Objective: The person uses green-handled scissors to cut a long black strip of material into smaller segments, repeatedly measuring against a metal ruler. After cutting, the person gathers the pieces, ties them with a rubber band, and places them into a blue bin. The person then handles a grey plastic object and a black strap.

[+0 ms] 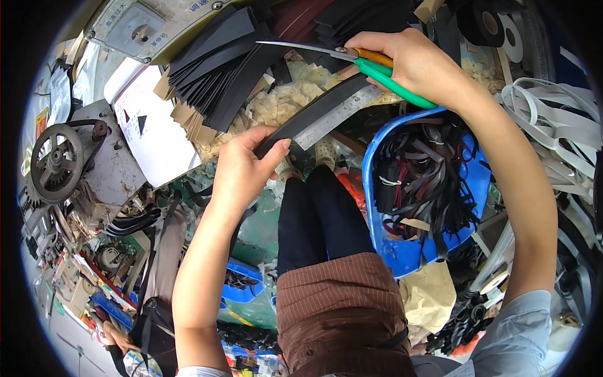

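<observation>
pinching flat black rubber strip (314,113) in left hand (242,169) grip, right hand (418,63) grip clasping green-handled scissors (352,63)

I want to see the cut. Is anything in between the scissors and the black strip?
Nothing visible. The right hand holds the scissors just above the black strip, which the left hand holds along a metal ruler. Only open air shows between the blades and the strip.
</observation>
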`<state>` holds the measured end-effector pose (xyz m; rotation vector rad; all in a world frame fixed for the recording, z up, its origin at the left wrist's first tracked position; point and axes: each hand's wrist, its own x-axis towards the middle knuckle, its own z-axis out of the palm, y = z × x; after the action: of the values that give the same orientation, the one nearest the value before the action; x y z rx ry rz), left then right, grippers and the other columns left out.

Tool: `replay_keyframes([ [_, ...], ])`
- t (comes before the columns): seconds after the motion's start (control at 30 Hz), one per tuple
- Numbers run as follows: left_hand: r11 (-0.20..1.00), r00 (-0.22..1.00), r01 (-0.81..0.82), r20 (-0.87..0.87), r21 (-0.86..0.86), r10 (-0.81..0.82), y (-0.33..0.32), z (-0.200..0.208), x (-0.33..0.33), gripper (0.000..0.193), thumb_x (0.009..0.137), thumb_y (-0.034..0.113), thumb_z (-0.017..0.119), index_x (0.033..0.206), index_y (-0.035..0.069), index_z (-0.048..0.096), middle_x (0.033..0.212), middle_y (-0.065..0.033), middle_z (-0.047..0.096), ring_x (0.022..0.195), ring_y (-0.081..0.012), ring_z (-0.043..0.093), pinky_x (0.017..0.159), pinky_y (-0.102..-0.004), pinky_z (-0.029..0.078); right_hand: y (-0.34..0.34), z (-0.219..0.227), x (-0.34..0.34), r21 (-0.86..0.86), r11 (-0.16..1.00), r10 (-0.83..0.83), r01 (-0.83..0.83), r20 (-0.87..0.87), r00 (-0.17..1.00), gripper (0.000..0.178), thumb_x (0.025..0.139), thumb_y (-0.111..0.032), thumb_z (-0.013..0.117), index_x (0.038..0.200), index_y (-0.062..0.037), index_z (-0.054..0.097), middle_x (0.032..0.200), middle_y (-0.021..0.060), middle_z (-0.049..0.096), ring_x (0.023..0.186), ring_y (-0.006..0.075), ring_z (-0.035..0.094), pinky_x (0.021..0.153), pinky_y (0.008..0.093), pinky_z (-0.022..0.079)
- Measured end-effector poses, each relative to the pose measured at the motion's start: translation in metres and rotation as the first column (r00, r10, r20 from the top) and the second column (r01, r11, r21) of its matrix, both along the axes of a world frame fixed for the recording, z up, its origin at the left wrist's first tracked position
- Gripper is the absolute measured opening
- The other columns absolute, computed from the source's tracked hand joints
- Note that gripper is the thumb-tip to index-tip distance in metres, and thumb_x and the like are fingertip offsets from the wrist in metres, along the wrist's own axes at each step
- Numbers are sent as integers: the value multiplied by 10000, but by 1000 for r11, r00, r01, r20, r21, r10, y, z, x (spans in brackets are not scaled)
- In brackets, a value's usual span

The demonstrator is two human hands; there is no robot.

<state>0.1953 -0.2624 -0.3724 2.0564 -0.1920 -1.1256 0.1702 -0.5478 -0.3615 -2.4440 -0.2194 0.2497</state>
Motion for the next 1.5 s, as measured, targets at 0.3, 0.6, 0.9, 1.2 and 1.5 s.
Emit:
replay_keyframes([
  [0.3, 997, 997, -69, 17, 20, 69, -5, 1, -6, 264, 852, 240, 695, 969, 7, 652, 646, 17, 581, 468, -44, 501, 409, -195, 363, 5, 11, 0, -11, 995, -98, 98, -193, 976, 307, 844, -100, 640, 1145, -56, 593, 758, 145, 654, 586, 227, 651, 558, 321, 499],
  [0.6, 996, 993, -87, 77, 7, 86, -7, -3, -13, 268, 850, 218, 696, 968, -16, 646, 664, -11, 609, 474, -58, 522, 444, -203, 397, 1, -1, -5, 27, 999, -42, 42, -12, 999, 283, 827, -108, 634, 1105, -65, 603, 902, 182, 665, 815, 354, 656, 691, 369, 518],
  [0.9, 996, 983, -83, 165, 37, 76, -7, -5, -19, 244, 839, 175, 692, 978, -22, 656, 652, -19, 616, 491, -59, 541, 459, -208, 409, 1, -5, -7, 65, 997, -51, 49, 21, 998, 297, 802, -110, 648, 1094, -69, 607, 875, 192, 666, 820, 356, 661, 678, 378, 525],
  [1.2, 989, 997, -52, 48, -142, 59, -28, 54, 14, 147, 841, 165, 686, 894, 29, 669, 686, 18, 618, 479, -22, 511, 410, -172, 385, -17, 57, -24, 43, 897, -438, 441, 236, 868, 412, 796, -57, 692, 1193, -61, 583, 1001, 45, 635, 788, 95, 576, 706, 225, 477],
  [1.5, 959, 906, -152, -422, -238, 39, -99, 61, 89, 211, 873, 230, 638, 947, 33, 638, 882, -48, 684, 560, -19, 530, 424, -164, 375, 12, 81, -75, 387, 555, -76, 736, -858, 508, 558, 925, -450, 549, 1277, -23, 474, 928, 51, 581, 829, 120, 546, 731, 252, 457],
])
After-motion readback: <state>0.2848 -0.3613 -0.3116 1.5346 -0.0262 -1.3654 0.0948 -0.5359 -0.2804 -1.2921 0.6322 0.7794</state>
